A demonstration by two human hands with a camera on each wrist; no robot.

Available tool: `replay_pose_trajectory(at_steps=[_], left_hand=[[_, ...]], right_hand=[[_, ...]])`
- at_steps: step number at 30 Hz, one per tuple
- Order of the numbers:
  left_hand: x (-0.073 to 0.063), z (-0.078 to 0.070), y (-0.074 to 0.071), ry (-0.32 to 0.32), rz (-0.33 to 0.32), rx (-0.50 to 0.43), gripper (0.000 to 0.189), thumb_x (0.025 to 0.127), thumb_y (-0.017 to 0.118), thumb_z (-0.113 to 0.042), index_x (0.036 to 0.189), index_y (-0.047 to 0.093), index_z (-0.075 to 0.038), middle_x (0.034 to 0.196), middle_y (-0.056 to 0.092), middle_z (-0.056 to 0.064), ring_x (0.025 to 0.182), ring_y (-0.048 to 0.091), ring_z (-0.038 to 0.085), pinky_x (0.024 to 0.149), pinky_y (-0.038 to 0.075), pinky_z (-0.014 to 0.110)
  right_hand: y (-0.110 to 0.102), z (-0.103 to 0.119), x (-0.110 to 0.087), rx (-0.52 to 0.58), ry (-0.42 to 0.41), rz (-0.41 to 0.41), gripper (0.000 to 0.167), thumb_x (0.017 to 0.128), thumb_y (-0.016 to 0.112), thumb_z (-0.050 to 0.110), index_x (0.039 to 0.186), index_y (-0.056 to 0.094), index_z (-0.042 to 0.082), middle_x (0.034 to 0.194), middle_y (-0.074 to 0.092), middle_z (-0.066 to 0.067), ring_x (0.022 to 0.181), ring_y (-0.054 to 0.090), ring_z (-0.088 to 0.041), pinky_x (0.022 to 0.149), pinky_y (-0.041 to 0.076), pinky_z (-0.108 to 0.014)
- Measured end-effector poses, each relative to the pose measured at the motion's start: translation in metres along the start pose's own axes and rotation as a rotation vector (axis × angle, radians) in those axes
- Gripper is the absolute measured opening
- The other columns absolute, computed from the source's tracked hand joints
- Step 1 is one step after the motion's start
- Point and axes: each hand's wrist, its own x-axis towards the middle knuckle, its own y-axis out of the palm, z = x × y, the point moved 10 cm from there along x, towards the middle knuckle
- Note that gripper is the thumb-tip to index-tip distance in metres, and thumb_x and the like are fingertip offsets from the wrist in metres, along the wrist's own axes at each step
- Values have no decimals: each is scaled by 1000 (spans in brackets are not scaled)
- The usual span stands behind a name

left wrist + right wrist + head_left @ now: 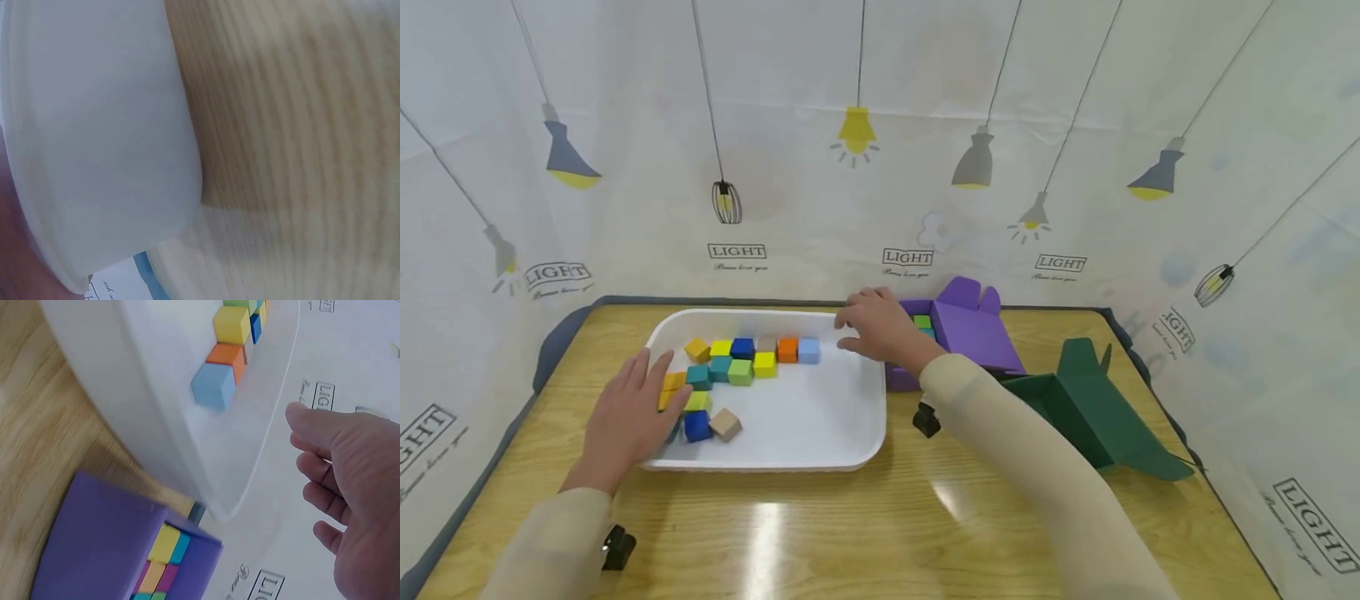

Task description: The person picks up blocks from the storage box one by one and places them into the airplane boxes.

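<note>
Cubes: a loose cluster of coloured cubes point(741, 372) at centre left of the head view; a teal one is mostly hidden by the left palm.
White tray: under them point(820, 425), its left rim partly covered.
Left hand: over the tray's left side point(634, 417), fingers stretched and slightly spread, no grip visible; I can't tell what its underside touches.
Right hand: by the tray's upper-right corner point(880, 327), thumb apart, fingers loosely bent, empty.
Purple box: right of centre point(977, 337), lid raised, partly behind that hand; its cubes are cut off in the right wrist view.
Green box: at right point(1108, 417), partly behind the sleeve point(1022, 450), inside mostly hidden.
</note>
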Motion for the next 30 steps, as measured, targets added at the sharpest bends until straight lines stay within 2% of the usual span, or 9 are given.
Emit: replay_pose_trajectory(at_steps=[7,12,21,26,30], left_hand=[[5,4,5,-14,-12,20,75,100,38,-54,154,22,-4,159,9,32,145,11,50,115,15,68],[4,4,7,-8,-38,38,74,100,37,-54,153,24,-3,158,11,32,145,12,50,116,16,68],[1,1,9,-15,-24,22,76,99,37,-56,153,24,-5,159,9,31,146,9,49,116,14,68],[0,1,9,-20,-19,18,76,99,39,-55,153,24,-5,159,8,31,146,8,49,116,12,68],[1,0,7,-20,-24,28,76,99,40,-55,153,24,-5,159,8,31,147,9,49,117,13,67]], right_hand=[[15,21,24,-21,46,104,35,90,67,43,119,70,25,113,66,5,111,52,-18,111,35,-43],[33,27,39,-26,94,174,37,88,69,43,119,70,24,113,66,6,106,50,-18,106,38,-39],[59,29,52,-95,170,214,26,90,67,43,103,70,21,97,65,6,96,50,-17,103,44,-37],[65,31,55,-121,180,214,30,90,68,41,108,69,18,104,68,2,97,54,-18,106,45,-39],[68,33,57,-102,188,214,29,88,70,41,106,69,18,105,68,3,96,54,-18,103,46,-37]])
